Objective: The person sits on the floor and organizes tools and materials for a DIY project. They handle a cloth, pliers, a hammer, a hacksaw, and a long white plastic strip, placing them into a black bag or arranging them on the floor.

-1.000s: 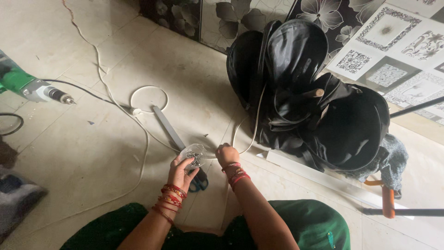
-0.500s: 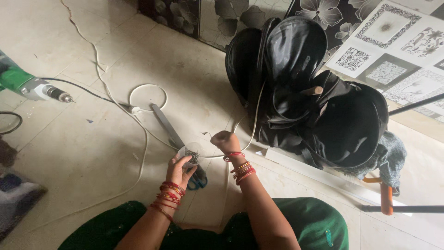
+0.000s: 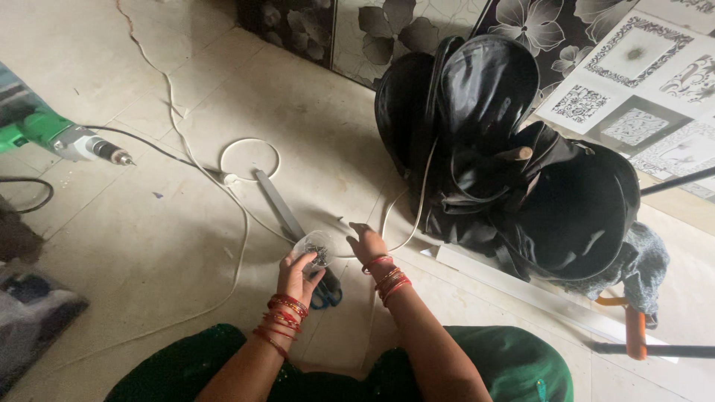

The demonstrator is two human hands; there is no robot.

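While the left hand (image 3: 299,272) fingers grip the clear bag (image 3: 313,247), the right hand (image 3: 366,243) fingers spread at three o'clock; keep the bag steady.

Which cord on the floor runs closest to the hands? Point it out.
The thin white cord from the black bag, beside the right hand; the other white cord lies farther left.

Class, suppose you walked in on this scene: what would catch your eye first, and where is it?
The big black backpack slumped against the flowered wall panels at upper right dominates. At centre, the left hand holds a small clear container over the tiled floor, the right hand beside it. A green power drill lies at far left.
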